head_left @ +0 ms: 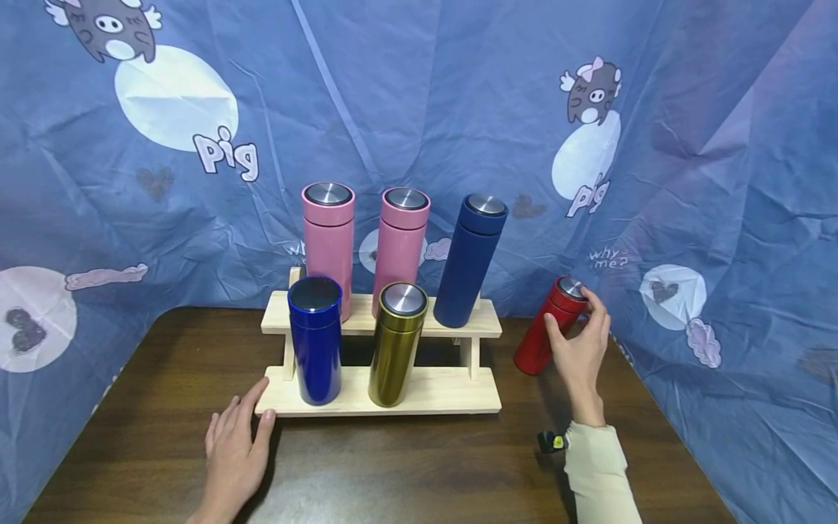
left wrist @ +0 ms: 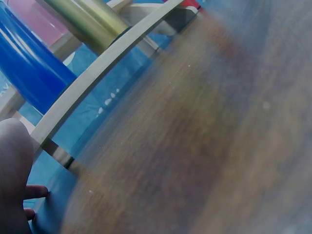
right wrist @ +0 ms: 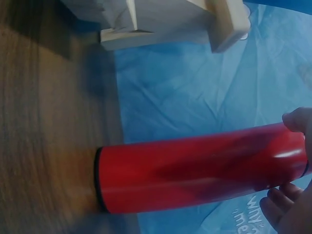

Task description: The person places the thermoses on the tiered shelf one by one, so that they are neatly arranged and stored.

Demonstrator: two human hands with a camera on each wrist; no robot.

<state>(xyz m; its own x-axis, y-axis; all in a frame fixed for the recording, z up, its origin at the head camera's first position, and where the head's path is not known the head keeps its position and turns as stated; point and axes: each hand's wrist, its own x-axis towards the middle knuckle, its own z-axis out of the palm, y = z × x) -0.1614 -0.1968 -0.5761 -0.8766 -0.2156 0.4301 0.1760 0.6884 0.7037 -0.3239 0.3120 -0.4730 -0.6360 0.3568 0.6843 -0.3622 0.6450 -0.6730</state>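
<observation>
On the right, my right hand (head_left: pixel 581 346) grips a red thermos bottle (head_left: pixel 542 336) near its top, thumb on one side and fingers on the other. The bottle's black-rimmed base (right wrist: pixel 99 179) is down at the tabletop. My left hand (head_left: pixel 237 444) touches the left end of a two-tier wooden rack (head_left: pixel 452 397), thumb by the front corner and fingers extended along the side. On the rack's upper tier stand two pink bottles (head_left: pixel 329 255) and a dark blue bottle (head_left: pixel 473 255). Its lower tier holds a shiny blue bottle (head_left: pixel 316 349) and a gold bottle (head_left: pixel 396 353).
The brown wooden table (head_left: pixel 393 473) carries the rack. A blue curtain (head_left: pixel 425 87) with cartoon pigs hangs close behind and at both sides. A small black object (head_left: pixel 550 442) with a yellow spot shows beside the right sleeve (head_left: pixel 599 466).
</observation>
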